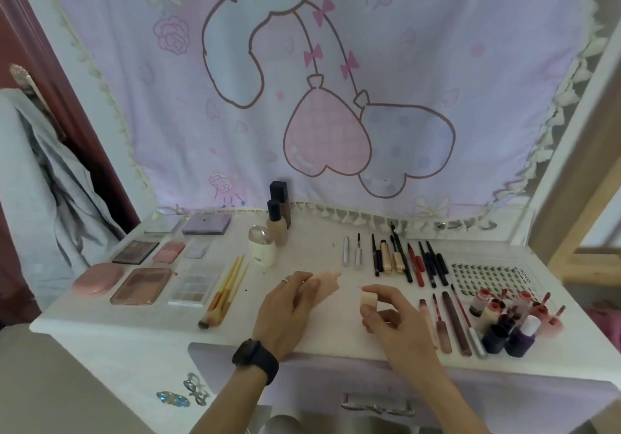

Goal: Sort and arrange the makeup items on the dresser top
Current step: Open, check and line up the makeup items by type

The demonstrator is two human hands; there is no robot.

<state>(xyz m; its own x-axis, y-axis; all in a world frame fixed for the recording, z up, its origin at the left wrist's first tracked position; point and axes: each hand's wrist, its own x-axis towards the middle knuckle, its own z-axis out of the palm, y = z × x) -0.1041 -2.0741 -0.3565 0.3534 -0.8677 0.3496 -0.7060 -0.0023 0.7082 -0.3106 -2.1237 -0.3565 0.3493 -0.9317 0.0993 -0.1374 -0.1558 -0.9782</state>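
The left hand [285,306] curls round a blurred peach-beige piece [324,282] over the middle of the bench [161,329]. The right hand [393,319], near it, pinches a small beige block [368,299]. Yellow-handled brushes [225,289] lie just left of the hands, lip glosses [450,322] to their right, a row of pencils [420,262] behind, and palettes [137,285] at the far left.

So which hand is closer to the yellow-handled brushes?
Left. The left hand lies just right of the brushes; the right hand is farther right, beyond it.
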